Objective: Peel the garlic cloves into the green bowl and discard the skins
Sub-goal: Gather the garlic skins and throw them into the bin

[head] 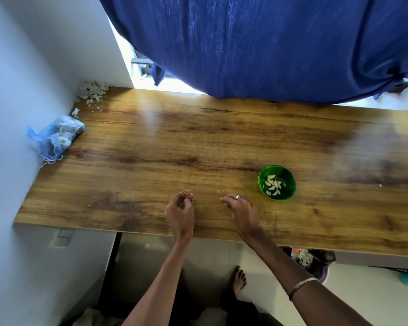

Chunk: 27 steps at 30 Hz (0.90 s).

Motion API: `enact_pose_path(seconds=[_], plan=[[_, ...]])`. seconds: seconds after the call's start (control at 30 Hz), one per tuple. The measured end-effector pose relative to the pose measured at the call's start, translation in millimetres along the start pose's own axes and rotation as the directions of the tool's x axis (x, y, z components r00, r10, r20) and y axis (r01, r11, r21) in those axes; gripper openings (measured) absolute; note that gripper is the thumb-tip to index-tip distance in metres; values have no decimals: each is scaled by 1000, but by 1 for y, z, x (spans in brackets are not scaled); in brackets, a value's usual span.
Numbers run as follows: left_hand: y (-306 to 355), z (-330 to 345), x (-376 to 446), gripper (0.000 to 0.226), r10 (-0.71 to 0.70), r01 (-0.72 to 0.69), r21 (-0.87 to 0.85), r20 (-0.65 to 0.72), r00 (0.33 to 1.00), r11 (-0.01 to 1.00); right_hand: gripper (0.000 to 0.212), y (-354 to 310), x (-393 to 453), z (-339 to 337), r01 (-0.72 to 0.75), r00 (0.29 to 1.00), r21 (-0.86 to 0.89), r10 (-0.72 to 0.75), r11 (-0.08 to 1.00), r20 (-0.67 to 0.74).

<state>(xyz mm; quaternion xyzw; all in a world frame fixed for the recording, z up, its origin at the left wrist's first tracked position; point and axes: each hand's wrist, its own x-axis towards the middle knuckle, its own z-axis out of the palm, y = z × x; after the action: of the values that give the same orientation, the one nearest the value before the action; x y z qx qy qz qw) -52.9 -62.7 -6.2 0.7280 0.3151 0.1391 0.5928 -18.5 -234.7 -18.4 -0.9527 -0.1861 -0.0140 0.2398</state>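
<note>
Both hands low centre: left hand [180, 212] curled, can't tell what it holds; right hand [239, 208] loosely open near green bowl [289, 184] of peeled cloves [273, 184].

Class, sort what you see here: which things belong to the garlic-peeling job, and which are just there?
Belong to the job:
green bowl holding peeled cloves
net bag of garlic
pile of skins
left hand, right hand

Just there:
blue curtain
wooden table
</note>
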Motion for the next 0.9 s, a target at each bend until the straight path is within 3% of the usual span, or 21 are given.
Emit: enact_pose_path(seconds=[0.2,0.27,0.37,0.47,0.53,0.6,0.7,0.8,0.9], plan=[[-2,6,-8,26,10,-7,-46,79,997,999,32,-1,0,-3,-87,996,-113,89,990,21],[-6,9,-8,25,-21,33,-83,137,990,996,31,-1,-3,-5,-135,991,-123,133,983,-29],[0,12,-10,28,-56,79,-118,189,980,990,22,-4,-13,-7,-230,970,-90,221,969,-100],[7,18,-14,28,-91,129,-146,240,967,981,21,-9,-22,-2,-282,959,-75,280,956,-43],[8,26,-17,29,-82,120,-122,278,957,985,21,-11,-21,-2,-328,943,72,331,942,-28],[14,34,-23,31,-64,99,-95,321,945,990,17,-16,-18,-9,-415,888,303,454,858,-69],[21,45,-32,26,-23,40,-41,355,934,998,15,-17,-20,-20,-530,733,556,676,640,-79],[22,61,-45,17,-1,-14,32,423,906,999,14,-4,-35,-35,-574,589,690,807,440,-24],[17,83,-65,13,24,-89,105,503,864,991,12,17,-64,-50,-563,478,766,878,310,-5]])
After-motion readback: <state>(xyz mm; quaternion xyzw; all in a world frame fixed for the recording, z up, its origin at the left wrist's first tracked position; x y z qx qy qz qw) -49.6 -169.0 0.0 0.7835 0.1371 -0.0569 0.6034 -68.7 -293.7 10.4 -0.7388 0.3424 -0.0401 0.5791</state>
